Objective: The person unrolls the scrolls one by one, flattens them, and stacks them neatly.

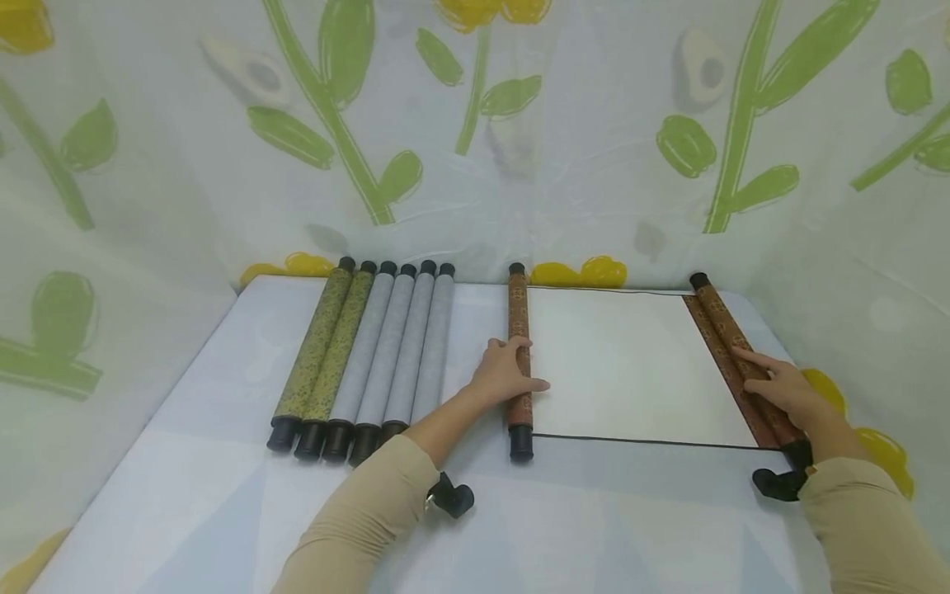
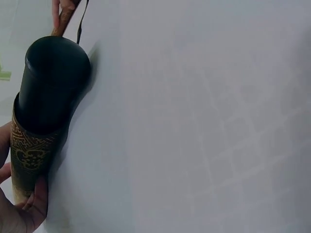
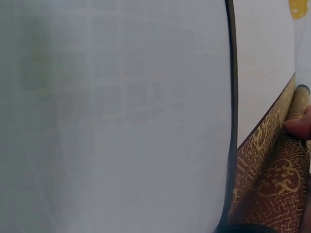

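Centrally, head view: a partly unrolled scroll point(image 1: 623, 367) lies on the desk point(image 1: 223, 503), toward its right edge, white sheet face up. The left hand point(image 1: 507, 373), forearm extended from the near edge, rests over the scroll's left roller point(image 1: 519, 363), fingers curled loosely across it, thumb on the sheet. The right hand point(image 1: 779, 389) lies along the right roller point(image 1: 731, 346), index finger extended on the brown brocade, remaining fingers bent against the roller. Six rolled scrolls point(image 1: 371, 355) lie side by side toward the desk's far left corner.

Left wrist view: the black end cap point(image 2: 56, 82) of the left roller fills the upper left; fingertips point(image 2: 36, 199) curl against the patterned roller below it.

Right wrist view: the white sheet point(image 3: 116, 116), its dark edge point(image 3: 232, 111) and brocade border point(image 3: 272, 179); one fingertip point(image 3: 299, 127) touches the brocade. Other fingers' pose cannot be told.
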`<state>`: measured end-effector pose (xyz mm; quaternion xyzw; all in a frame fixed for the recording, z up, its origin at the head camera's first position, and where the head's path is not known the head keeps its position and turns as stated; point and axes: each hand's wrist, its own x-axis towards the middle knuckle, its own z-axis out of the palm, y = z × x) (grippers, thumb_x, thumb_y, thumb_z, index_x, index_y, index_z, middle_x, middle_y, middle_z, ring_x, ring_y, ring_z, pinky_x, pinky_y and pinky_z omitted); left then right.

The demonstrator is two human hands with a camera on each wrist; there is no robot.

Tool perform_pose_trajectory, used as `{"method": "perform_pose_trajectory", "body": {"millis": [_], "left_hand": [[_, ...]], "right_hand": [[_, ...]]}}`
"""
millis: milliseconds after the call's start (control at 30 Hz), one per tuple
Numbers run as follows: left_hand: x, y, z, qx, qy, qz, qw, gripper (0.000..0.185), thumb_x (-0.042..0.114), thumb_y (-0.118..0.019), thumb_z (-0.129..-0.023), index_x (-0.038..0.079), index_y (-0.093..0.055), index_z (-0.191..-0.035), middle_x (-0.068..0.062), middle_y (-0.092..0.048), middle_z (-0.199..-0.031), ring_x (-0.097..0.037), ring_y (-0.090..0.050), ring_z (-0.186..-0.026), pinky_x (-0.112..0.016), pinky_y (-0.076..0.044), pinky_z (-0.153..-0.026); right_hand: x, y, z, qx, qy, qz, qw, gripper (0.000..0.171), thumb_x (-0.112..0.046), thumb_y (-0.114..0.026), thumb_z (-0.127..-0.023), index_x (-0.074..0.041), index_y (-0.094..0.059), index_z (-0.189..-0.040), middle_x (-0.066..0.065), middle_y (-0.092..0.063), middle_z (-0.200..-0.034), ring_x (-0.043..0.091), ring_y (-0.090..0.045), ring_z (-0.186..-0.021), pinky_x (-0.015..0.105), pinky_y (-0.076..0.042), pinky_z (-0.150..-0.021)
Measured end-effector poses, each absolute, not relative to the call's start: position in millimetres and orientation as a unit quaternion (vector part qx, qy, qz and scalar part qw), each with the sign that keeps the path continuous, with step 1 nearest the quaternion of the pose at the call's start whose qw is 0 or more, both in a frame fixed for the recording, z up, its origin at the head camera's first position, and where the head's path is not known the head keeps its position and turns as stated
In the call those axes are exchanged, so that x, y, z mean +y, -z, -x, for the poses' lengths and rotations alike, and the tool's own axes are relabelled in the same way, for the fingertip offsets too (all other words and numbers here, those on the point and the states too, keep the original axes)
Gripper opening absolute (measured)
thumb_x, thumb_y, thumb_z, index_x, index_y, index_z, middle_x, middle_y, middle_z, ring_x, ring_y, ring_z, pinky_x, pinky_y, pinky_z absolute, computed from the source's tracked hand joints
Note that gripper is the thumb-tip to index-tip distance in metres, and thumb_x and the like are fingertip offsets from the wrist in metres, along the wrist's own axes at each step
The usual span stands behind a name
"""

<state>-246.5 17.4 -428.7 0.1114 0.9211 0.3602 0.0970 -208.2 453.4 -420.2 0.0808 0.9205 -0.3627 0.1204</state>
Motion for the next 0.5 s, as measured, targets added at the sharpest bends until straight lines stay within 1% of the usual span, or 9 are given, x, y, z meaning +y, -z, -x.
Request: {"method": "perform_pose_trajectory", "body": {"millis": [133,333,500], "left_hand": [[16.5,429.0,246.0,0.917,-0.373,-0.108,0.094,0.072,0.035,-0.080,-0.073,0.019,-0.046,-0.135,-0.023,-0.043,-0.125,-0.030,-0.053,-0.103,-0.040,-0.050,-0.081],[12.2,431.8,246.5,0.918,-0.367,-0.111,0.098,0.072,0.034,-0.079,-0.075,0.019,-0.045,-0.136,-0.022,-0.044,-0.124,-0.030,-0.053,-0.104,-0.038,-0.049,-0.075],[8.1,428.6,247.2,0.922,-0.358,-0.109,0.098,0.068,0.030,-0.077,-0.076,0.019,-0.046,-0.136,-0.023,-0.044,-0.124,-0.032,-0.053,-0.103,-0.040,-0.048,-0.073]], "right_hand": [[454.0,420.3,205.7,0.915,0.379,-0.076,0.114,0.070,-0.009,-0.049,-0.088,-0.002,-0.013,-0.148,0.040,0.000,-0.147,0.061,-0.001,-0.131,0.073,-0.013,-0.100],[452.3,419.9,204.7,0.911,0.387,-0.083,0.117,0.069,-0.008,-0.051,-0.087,-0.002,-0.016,-0.146,0.040,-0.001,-0.147,0.062,-0.005,-0.131,0.072,-0.016,-0.100],[452.8,420.7,205.7,0.908,0.393,-0.086,0.113,0.070,-0.006,-0.050,-0.086,0.000,-0.016,-0.146,0.039,0.001,-0.147,0.062,-0.004,-0.131,0.072,-0.016,-0.099]]}}
